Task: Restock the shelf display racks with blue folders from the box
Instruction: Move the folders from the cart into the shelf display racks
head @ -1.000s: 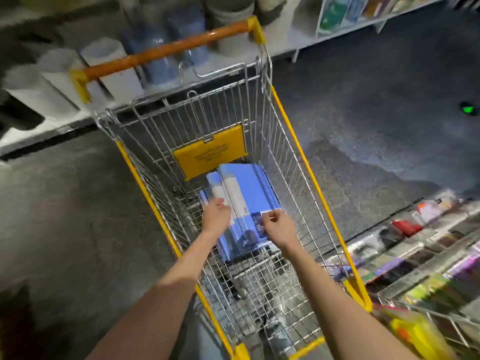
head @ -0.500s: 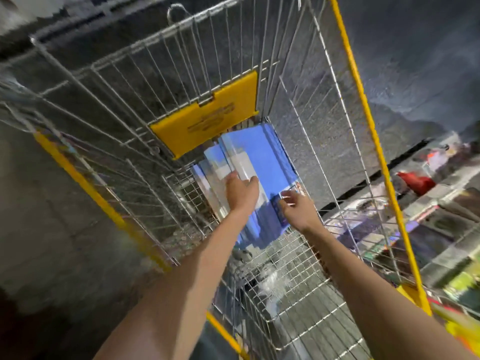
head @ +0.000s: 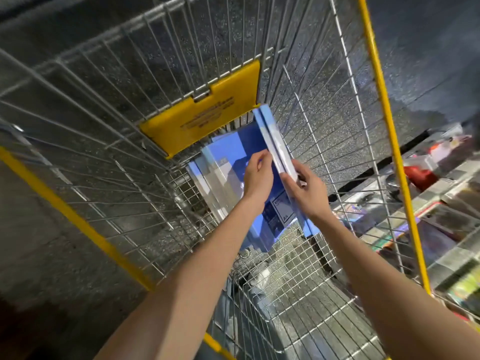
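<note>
Blue folders lie at the far end of the cart; right hand grips two tilted up, left hand pinches another (pickup step, I judge); next, lift clear.

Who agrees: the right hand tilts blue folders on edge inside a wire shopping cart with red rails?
Wrong colour: the head view shows the wire shopping cart has yellow rails, not red. The right hand tilts blue folders on edge inside it.
</note>
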### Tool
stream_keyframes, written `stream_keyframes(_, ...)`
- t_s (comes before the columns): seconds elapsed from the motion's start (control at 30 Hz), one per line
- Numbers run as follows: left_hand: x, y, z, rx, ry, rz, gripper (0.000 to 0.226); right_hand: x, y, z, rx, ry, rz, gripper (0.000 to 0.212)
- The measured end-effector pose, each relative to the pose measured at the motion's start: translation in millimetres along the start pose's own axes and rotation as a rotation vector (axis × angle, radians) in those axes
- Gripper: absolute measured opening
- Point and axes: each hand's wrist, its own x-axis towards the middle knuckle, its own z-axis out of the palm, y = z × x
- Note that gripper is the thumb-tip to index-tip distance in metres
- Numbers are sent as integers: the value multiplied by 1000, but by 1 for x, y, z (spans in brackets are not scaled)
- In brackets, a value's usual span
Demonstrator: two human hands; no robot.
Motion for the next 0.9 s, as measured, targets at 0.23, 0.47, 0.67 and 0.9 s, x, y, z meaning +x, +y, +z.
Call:
stream_keyframes(0.23,0,-11,22,59,-119,-35,72,11,7,-24,87,-17,-33,27)
stream_keyframes(0.47,8,-26,20,0,-155,19,47,16,14,-39,182,-138,3,20)
stream_keyframes(0.67,-10,-31,23,-70,-298,42,31,-2,13,-47,307,-265,-23,29)
stream_keyframes(0.9,-37,-46,13,-105,-358,-16,19,-29,11,-57,445,-307,144,31)
